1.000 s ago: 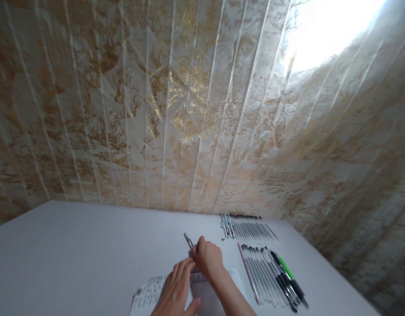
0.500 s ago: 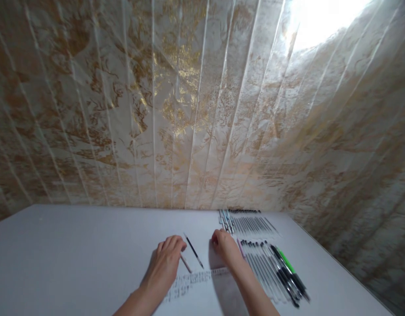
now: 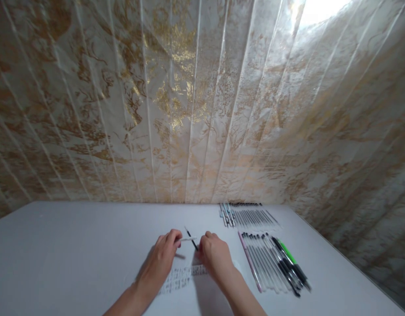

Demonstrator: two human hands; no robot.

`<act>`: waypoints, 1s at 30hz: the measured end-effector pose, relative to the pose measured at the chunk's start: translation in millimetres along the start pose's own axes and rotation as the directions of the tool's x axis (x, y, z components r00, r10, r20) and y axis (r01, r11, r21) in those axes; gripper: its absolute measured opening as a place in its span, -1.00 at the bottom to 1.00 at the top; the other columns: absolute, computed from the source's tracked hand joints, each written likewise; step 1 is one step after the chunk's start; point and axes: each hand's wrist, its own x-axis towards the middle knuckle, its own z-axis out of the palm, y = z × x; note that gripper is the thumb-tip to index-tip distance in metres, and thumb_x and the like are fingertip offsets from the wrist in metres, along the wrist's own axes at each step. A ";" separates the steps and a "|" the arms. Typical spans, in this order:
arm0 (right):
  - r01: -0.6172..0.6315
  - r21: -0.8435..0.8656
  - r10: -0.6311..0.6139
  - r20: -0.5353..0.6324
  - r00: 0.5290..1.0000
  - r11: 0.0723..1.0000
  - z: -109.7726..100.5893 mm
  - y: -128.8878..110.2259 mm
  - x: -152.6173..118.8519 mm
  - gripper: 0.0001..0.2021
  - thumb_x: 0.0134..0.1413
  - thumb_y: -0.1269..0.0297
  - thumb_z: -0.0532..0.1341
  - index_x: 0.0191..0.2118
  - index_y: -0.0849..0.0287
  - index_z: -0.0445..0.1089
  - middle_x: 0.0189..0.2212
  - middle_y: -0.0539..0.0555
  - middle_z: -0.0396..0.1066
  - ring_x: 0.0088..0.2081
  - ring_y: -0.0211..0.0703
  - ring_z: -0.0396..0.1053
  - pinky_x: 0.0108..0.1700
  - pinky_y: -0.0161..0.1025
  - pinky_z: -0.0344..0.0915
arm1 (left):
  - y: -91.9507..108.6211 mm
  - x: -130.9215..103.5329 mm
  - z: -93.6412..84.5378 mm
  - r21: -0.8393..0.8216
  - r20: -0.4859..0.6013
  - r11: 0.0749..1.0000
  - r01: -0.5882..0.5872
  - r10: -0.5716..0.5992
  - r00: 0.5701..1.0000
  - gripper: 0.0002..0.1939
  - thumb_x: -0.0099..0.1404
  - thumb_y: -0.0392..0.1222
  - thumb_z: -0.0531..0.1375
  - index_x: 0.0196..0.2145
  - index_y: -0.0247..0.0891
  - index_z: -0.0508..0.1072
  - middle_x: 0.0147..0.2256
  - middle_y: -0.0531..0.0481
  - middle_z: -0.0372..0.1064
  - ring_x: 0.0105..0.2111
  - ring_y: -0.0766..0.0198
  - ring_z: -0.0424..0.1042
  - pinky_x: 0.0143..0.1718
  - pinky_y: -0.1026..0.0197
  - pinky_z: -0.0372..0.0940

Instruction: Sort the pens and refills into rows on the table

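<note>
Near the table's front middle, my left hand (image 3: 164, 254) pinches a thin white stick-like piece (image 3: 188, 239), which points right towards my other hand. My right hand (image 3: 213, 252) is closed beside the piece's right end; its fingertips are partly hidden, and what they hold cannot be made out. A dark, thin pen refill (image 3: 191, 237) lies slanted between the hands, passing behind the white piece, its lower end by my right fingers. Handwriting on white paper (image 3: 184, 277) shows below the hands.
To the right lie a pink pen (image 3: 250, 262), a row of clear pens (image 3: 266, 267), black pens and a green one (image 3: 287, 251). Farther back are more thin refills (image 3: 253, 217) and blue-white pens (image 3: 227, 215). A patterned curtain-like wall (image 3: 189, 109) rises behind the table.
My right hand has moved left, close to my left hand. The piece in my left hand has swung from pointing down to nearly level. The pink pen is now fully uncovered.
</note>
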 end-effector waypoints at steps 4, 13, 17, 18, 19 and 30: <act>-0.030 -0.027 0.031 0.039 0.999 0.999 -3.9 -10.0 -0.3 -0.74 0.06 0.51 0.10 -0.19 0.28 0.50 -0.18 0.24 0.50 -0.11 0.06 0.44 -0.26 -0.22 0.27 | 4.3 -0.9 -3.5 -0.061 -0.082 0.998 -0.025 0.019 0.996 -0.79 0.39 -0.26 -0.07 -0.16 -0.14 0.33 -0.25 0.00 0.46 -0.23 0.23 0.46 -0.18 0.18 0.37; 0.160 0.293 -0.071 -0.293 0.953 0.943 -65.5 35.2 -17.6 -0.89 0.10 0.40 0.14 -0.39 0.15 0.40 -0.45 0.01 0.47 -0.33 -0.16 0.36 -0.25 -0.28 0.16 | -11.5 6.3 -4.3 -0.065 -0.185 0.997 0.044 -0.055 0.981 -0.79 0.34 -0.18 -0.03 -0.27 -0.13 0.40 -0.28 -0.01 0.49 -0.24 0.13 0.43 -0.17 0.07 0.33; 0.202 0.326 -0.097 -0.310 0.946 0.923 -79.7 48.5 -27.4 -0.89 0.11 0.35 0.13 -0.41 0.14 0.37 -0.47 -0.01 0.42 -0.38 -0.18 0.33 -0.23 -0.24 0.16 | -13.1 4.8 -4.4 -0.101 -0.183 0.992 0.071 -0.089 0.979 -0.78 0.33 -0.17 -0.03 -0.26 -0.13 0.40 -0.30 -0.01 0.49 -0.26 0.13 0.43 -0.20 0.11 0.32; 0.205 0.332 -0.101 -0.305 0.947 0.921 -80.8 49.7 -28.6 -0.89 0.10 0.34 0.13 -0.41 0.14 0.37 -0.48 -0.02 0.41 -0.38 -0.18 0.33 -0.21 -0.23 0.16 | -12.8 4.3 -4.5 -0.106 -0.181 0.991 0.077 -0.096 0.979 -0.78 0.33 -0.16 -0.04 -0.26 -0.13 0.40 -0.30 -0.01 0.49 -0.27 0.13 0.43 -0.20 0.11 0.31; 0.205 0.335 -0.101 -0.301 0.948 0.920 -81.4 50.3 -29.4 -0.88 0.10 0.34 0.13 -0.41 0.14 0.37 -0.48 -0.02 0.41 -0.38 -0.18 0.33 -0.20 -0.22 0.17 | -12.6 3.9 -4.5 -0.110 -0.179 0.991 0.080 -0.099 0.979 -0.77 0.34 -0.15 -0.04 -0.26 -0.13 0.40 -0.30 -0.01 0.48 -0.26 0.13 0.43 -0.20 0.11 0.31; 0.210 0.337 -0.099 -0.318 0.943 0.918 -77.8 53.1 -26.2 -0.88 0.10 0.31 0.12 -0.40 0.13 0.37 -0.48 0.00 0.40 -0.38 -0.16 0.32 -0.15 -0.17 0.20 | -9.2 3.6 -5.7 -0.128 -0.148 0.990 0.059 -0.078 0.986 -0.77 0.34 -0.12 -0.05 -0.24 -0.13 0.39 -0.29 -0.02 0.49 -0.22 0.11 0.43 -0.16 0.09 0.29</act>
